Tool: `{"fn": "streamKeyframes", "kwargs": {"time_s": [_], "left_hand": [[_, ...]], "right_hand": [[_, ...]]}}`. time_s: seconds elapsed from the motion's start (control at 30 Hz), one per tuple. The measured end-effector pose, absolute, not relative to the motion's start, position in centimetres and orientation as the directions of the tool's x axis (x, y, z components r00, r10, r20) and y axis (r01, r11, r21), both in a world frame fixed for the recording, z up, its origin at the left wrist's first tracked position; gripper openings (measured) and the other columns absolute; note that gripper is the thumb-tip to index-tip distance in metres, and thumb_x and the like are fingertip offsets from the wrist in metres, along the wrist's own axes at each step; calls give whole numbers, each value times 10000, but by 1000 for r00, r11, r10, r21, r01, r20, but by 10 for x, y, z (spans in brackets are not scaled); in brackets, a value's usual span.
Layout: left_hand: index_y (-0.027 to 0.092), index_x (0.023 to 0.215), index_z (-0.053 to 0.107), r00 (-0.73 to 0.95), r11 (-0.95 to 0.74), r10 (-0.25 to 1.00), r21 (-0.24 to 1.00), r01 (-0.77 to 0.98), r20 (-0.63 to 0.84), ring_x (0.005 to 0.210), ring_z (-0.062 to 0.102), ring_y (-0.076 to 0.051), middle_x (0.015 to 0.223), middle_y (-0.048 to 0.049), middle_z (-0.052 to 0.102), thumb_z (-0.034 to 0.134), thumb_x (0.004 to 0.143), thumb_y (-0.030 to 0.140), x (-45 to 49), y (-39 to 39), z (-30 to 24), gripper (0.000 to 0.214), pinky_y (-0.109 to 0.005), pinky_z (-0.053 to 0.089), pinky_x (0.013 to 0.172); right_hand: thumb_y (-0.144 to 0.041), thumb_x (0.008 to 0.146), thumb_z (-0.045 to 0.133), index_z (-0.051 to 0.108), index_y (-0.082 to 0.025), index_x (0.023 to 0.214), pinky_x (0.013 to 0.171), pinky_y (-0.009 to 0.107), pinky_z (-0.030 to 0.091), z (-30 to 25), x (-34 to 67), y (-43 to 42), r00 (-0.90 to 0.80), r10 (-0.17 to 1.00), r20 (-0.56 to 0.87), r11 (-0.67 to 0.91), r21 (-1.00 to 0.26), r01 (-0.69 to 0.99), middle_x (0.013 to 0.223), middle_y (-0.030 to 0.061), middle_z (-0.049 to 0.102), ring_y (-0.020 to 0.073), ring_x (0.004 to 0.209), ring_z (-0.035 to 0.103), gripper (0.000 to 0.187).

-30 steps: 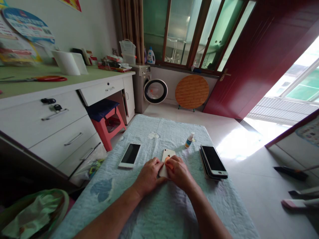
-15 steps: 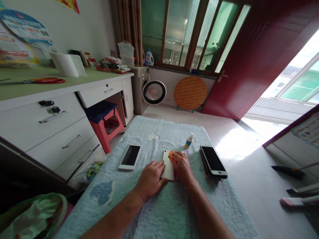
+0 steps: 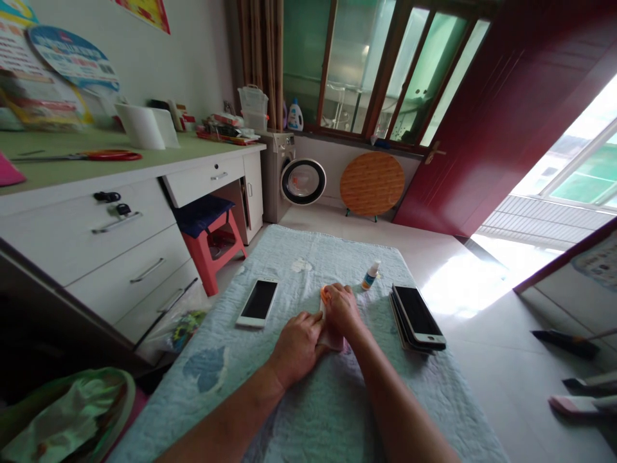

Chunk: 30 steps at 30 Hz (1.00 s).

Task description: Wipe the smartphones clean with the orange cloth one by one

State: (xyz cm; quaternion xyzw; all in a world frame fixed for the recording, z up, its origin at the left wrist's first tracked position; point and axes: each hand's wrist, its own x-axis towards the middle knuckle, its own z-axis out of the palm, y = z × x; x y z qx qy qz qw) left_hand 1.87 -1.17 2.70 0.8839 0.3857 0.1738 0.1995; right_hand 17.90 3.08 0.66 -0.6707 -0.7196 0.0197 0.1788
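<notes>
A pale-backed smartphone (image 3: 331,339) lies back up on the cloth-covered table, mostly hidden by my hands. My left hand (image 3: 297,344) is closed along its left side, the thumb by the near end. An orange wiping cloth (image 3: 324,293) is bunched under the fingers of my right hand (image 3: 341,307), pressed on the far part of the phone. To the left rests a white smartphone (image 3: 258,302) with its dark screen up. Beyond my right hand stands a small spray bottle (image 3: 371,276) with a white cap. A stack of phones (image 3: 418,316) sits at the right.
A pale blue quilted cover (image 3: 245,399) drapes the table. At left are a white drawer desk (image 3: 125,238), a red stool (image 3: 216,247) and a lined bin (image 3: 72,411). Behind stand a washing machine (image 3: 277,173) with its door ajar and a round wooden tabletop (image 3: 372,183).
My right hand, with the orange cloth, has slid left across the phone's back and now covers more of it. My left hand keeps its hold. The view has shifted slightly.
</notes>
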Motion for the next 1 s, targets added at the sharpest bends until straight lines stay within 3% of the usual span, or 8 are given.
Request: {"fn": "streamKeyframes", "kwargs": {"time_s": [0.13,0.5,0.8,1.0], "left_hand": [[211,1242,587,633,-619,757,485,618,160,1060,550,-279,1198,-84,640,567,889,381,20,-13,27,393,-416,432,955],[233,1264,569,624,-616,764,473,629,164,1069,541,-277,1232,-63,630,609,852,322,20,-17,28,424,-411,418,963],[206,1134,623,617,-610,770,476,634,164,1056,539,-274,1176,-67,643,609,854,332,19,-16,25,308,-399,419,951],[236,1248,575,617,-614,765,495,615,181,1066,538,-266,1240,-51,626,606,868,387,18,-15,24,410,-392,409,968]], "right_hand": [[-179,930,481,648,-201,854,773,272,328,8,174,33,-69,965,252,137,-267,954,871,44,621,171,801,477,185],[-172,897,517,699,-217,805,733,282,353,11,179,18,-125,962,241,191,-275,942,874,51,603,180,812,474,209],[-233,943,480,658,-241,908,747,296,326,14,175,21,-56,973,225,107,-225,968,972,52,600,196,867,454,182],[-267,931,505,647,-230,835,744,290,317,16,175,15,-117,975,190,149,-161,976,942,41,586,188,863,448,176]]}}
